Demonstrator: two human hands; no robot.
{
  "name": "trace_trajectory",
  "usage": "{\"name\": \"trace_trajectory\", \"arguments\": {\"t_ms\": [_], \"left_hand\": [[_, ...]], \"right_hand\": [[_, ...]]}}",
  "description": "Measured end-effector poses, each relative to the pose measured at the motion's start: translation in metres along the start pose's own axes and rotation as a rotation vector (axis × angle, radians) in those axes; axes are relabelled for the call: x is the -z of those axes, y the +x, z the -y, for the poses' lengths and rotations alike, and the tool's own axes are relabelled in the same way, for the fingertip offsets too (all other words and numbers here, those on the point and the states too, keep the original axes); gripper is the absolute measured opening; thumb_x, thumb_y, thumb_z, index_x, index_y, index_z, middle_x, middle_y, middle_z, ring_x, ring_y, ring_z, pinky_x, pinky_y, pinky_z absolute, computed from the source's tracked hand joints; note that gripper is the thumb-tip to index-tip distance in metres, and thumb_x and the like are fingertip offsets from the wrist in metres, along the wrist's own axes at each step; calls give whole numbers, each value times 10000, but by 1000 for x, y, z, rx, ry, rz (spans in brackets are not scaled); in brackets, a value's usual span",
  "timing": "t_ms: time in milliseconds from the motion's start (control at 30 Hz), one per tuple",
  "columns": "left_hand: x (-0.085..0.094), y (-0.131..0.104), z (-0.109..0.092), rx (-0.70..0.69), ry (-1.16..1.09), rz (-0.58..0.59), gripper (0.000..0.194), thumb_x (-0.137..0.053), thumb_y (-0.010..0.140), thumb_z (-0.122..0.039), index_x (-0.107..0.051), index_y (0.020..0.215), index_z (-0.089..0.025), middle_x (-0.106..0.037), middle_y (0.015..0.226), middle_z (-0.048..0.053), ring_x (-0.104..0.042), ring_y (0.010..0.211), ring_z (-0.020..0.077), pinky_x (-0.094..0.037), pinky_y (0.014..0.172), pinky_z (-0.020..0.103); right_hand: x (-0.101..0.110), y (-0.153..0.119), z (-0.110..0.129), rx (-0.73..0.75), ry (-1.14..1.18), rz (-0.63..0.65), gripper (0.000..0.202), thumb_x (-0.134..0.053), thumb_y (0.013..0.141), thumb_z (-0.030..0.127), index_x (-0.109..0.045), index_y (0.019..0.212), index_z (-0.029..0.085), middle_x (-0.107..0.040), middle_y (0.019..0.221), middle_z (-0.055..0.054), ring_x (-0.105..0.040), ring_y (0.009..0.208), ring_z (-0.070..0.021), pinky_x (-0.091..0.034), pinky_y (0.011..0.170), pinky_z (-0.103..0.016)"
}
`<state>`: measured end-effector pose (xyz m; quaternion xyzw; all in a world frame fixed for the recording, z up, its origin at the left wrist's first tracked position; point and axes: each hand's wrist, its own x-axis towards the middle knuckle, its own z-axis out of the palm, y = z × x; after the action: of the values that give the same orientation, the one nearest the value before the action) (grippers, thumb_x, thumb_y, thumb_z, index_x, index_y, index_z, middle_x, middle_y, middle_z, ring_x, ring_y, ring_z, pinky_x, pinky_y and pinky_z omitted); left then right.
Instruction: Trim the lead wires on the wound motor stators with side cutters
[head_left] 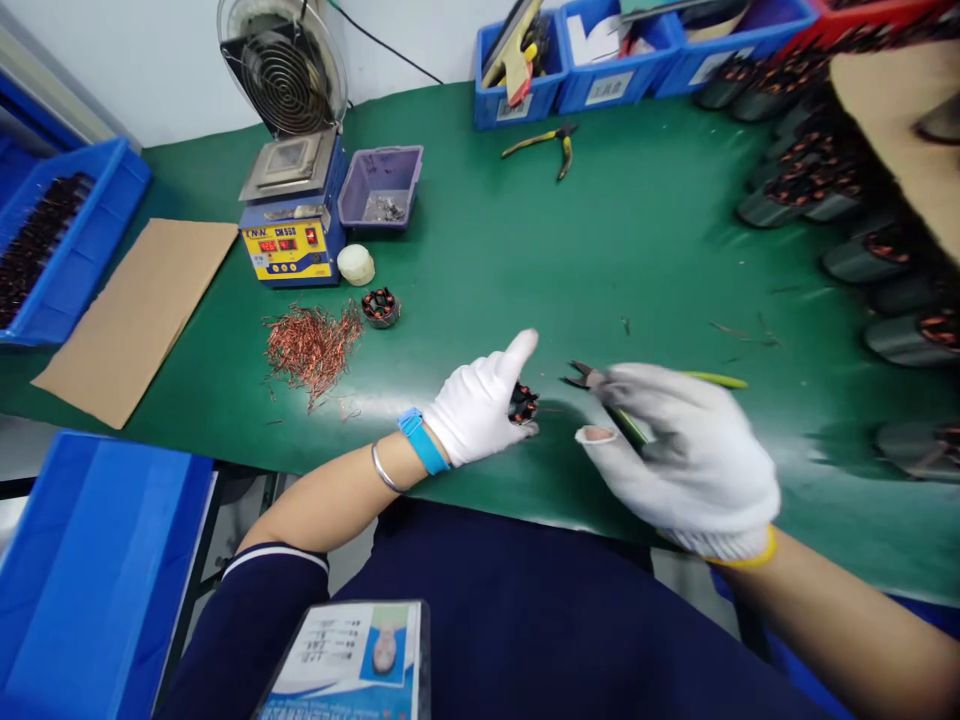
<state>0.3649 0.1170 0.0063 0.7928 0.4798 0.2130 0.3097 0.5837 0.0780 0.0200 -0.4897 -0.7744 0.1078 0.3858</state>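
My left hand (480, 405), in a white glove with a blue strap at the wrist, is closed round a small copper-wound stator (523, 403). Only the stator's dark end with orange copper windings shows past the glove. To the right, my gloved right hand (679, 450) grips a pair of wire cutters (586, 376). Their jaws are parted and point left toward the stator, a short gap away from it. One yellow-green handle sticks out behind the fingers; the rest is hidden in the palm.
A pile of copper wire clippings (313, 345) lies left, near another stator (381, 307) and a solder pot (292, 235). Behind are a purple tray (381, 188), pliers (551, 145) and blue bins (517, 105). Several stators (919, 338) line the right side. Cardboard (139, 310) lies far left.
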Motion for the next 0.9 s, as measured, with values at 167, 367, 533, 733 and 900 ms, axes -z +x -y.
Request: {"name": "trace_trajectory", "arguments": {"t_ms": [167,367,533,733,900], "left_hand": [[0,-1,-1,34,-82,-35,1190,-830,652,-324,-152,1620,-182,-630,1236,127,-631,1094,308,-496,1003,469],[7,-1,-6,168,-207,-40,1245,-836,649,-412,-112,1622,-128,-658,1046,75,-663,977,272,-521,913,423],[13,1,-2,116,-228,11,1287,-842,636,-371,-63,1637,-155,-673,1075,79,-660,965,249,-517,913,397],[20,5,5,22,-244,129,1302,-825,636,-336,-20,1646,-172,-696,1126,90,-666,1028,257,-514,936,381],[22,5,7,1,-219,157,1291,-806,666,-305,27,1643,-181,-703,1175,96,-672,1054,258,-521,945,394]], "right_hand": [[1,21,21,-232,9,44,732,-773,739,445,-515,1383,212,-716,1142,-155,-706,1010,-342,-584,870,-489],[-21,62,40,-402,473,205,546,-601,816,300,-534,1347,189,-698,881,-48,-690,867,-247,-571,910,-466],[-12,71,17,-808,1114,101,540,-697,755,250,-540,1271,230,-566,718,63,-606,663,-143,-621,862,-398],[-11,63,2,-1011,1100,157,653,-725,756,217,-491,1363,276,-724,911,22,-499,506,-84,-637,694,-293],[-14,69,4,-927,1101,224,718,-708,761,172,-452,1429,229,-741,941,6,-416,434,-34,-644,682,-262]]}}
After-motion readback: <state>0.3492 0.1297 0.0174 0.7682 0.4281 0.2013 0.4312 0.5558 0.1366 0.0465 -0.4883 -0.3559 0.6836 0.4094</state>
